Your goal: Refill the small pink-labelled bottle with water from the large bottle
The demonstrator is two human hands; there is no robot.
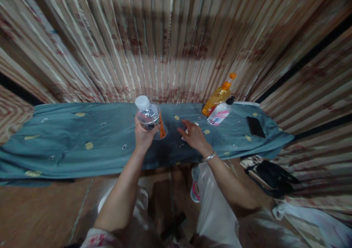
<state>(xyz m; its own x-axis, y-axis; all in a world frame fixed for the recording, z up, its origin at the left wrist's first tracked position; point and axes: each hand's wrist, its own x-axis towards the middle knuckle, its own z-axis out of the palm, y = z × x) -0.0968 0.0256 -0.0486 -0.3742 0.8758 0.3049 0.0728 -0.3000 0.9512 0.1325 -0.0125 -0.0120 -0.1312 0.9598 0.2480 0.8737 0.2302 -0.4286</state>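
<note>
My left hand (144, 133) is wrapped round a large clear plastic bottle (151, 116) with a white cap and an orange label, which stands on the blue-green cloth (104, 134). To its right, my right hand (194, 135) reaches over the cloth with its fingers apart, above a small white item (187, 131) that it partly hides. Whether the fingers touch that item cannot be made out. A silver bangle circles my right wrist.
Right of my hands stand an orange pump bottle (216, 100) and a white-and-pink bottle (219, 114) with a black top. Further right lies a dark phone-like object (255, 127). Striped curtains (165, 39) hang behind. A black bag (275, 174) rests low at the right.
</note>
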